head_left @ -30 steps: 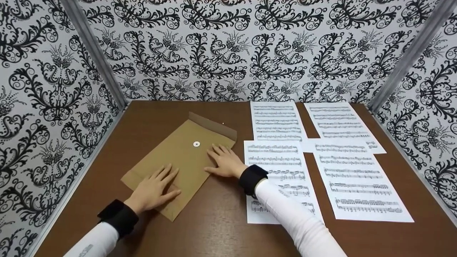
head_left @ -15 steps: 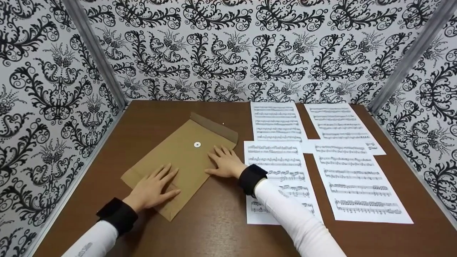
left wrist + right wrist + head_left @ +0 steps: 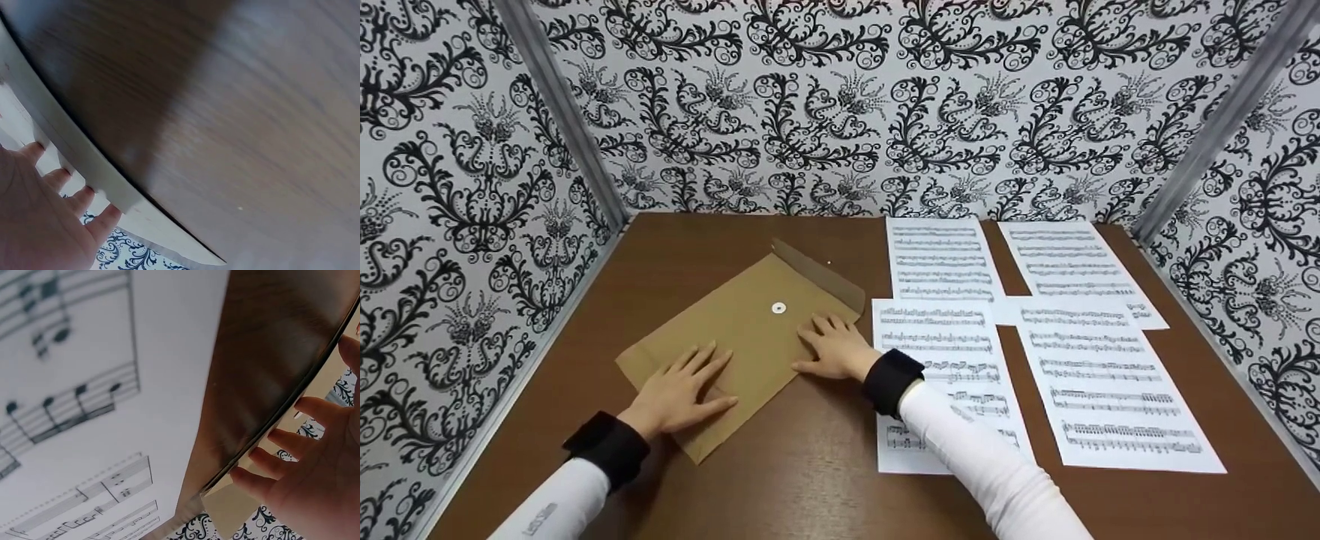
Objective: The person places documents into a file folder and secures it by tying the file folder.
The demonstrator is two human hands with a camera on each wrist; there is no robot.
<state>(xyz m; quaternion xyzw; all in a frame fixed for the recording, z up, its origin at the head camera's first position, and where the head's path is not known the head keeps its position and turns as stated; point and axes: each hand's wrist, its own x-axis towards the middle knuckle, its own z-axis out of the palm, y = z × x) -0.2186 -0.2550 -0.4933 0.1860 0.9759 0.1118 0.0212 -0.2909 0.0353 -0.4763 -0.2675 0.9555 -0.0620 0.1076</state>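
Our left grip [image 3: 682, 394] lies spread over the near end of the brown envelope [image 3: 742, 341], fingers extended and curled round nothing. Our right grip [image 3: 836, 347] is just as flat, fingertips fanned on the envelope's right-hand edge, holding nothing either. The envelope rests on the table [image 3: 810, 480] beneath both grips, slanting away to the right, with its white button [image 3: 778, 307] just beyond the right fingertips and its flap [image 3: 821, 277] turned outward past them. To the right of the right grip lie the near-left sheet [image 3: 937, 330] and near-right sheet [image 3: 1117, 390] of music; beyond them, the far-left sheet [image 3: 941, 259] and far-right sheet [image 3: 1069, 259].

With nothing pinched, uneven pushing could swivel the envelope or buckle it. Our right sleeve [image 3: 971, 442] crosses the near-left sheet, so a sweep of that arm could drag the page askew; the flap could crease if pressed crookedly.

The sleeve hides part of that page, and we cannot tell whether it touches the paper. The near sheets cover the far ones' lower parts. Whether the envelope holds anything is hidden, and the left wrist view is blurred.
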